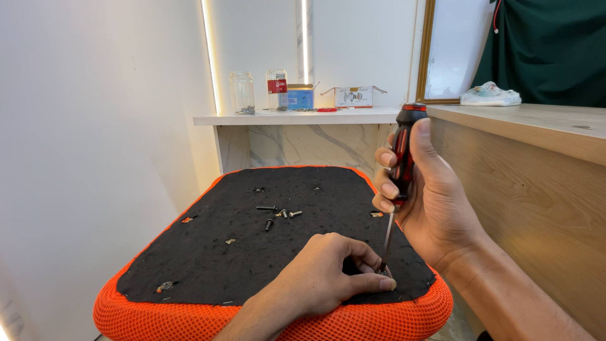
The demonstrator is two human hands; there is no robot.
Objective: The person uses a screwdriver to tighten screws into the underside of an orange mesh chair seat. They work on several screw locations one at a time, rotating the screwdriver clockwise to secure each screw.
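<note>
An upturned chair seat [208,252] lies before me, black fabric underside with an orange mesh rim. My right hand [429,202] grips a screwdriver [404,151] with a red and black handle, held upright, its tip down at the seat's near right edge. My left hand [328,275] rests on the seat with its fingers pinched around the tip of the screwdriver, where a small screw seems to sit, mostly hidden. Several loose bolts [278,213] lie near the middle of the black fabric.
A wooden counter [536,164] stands close on the right with a white bag [491,95] on top. A white marble shelf [297,117] at the back carries glass jars [242,92] and small boxes [353,96]. A white wall runs along the left.
</note>
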